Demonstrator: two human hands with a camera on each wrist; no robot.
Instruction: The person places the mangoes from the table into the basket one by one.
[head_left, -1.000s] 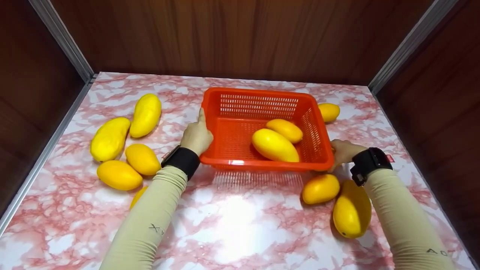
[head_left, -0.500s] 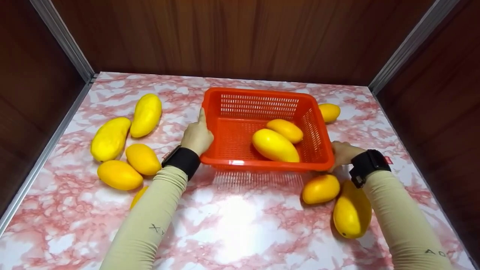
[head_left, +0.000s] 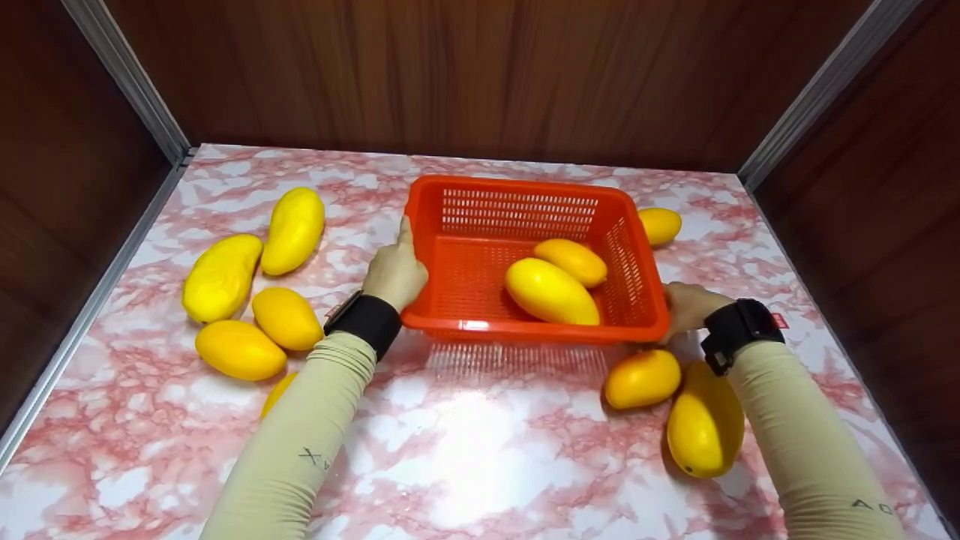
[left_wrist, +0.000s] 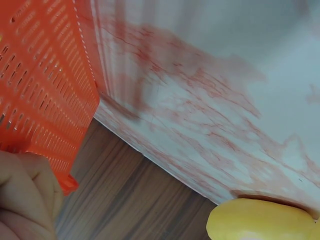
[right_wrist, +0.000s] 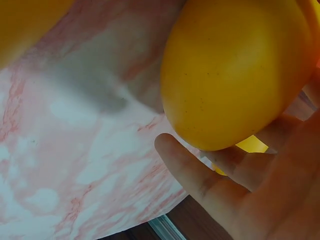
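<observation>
An orange-red plastic basket (head_left: 465, 285) with slotted walls stands mid-table, with two yellow mangoes (head_left: 551, 291) lying inside toward its right. My left hand (head_left: 394, 274) grips the basket's left rim, one finger stretched along it; the left wrist view shows this hand (left_wrist: 25, 197) against the slotted wall. Beside the basket's right wall, my right hand (head_left: 688, 306) is partly hidden under the rim. In the right wrist view its fingers (right_wrist: 205, 182) lie round a mango (right_wrist: 235, 75), which the head view hides. Nearest that hand on the table is another mango (head_left: 643, 379).
Several mangoes (head_left: 241, 350) lie left of the basket, one partly covered by the left forearm. A larger mango (head_left: 705, 424) sits beside the right forearm, and another (head_left: 660, 226) peeks out behind the basket's right side. Brown wood-grain walls (head_left: 480, 75) enclose the marbled table (head_left: 390, 465).
</observation>
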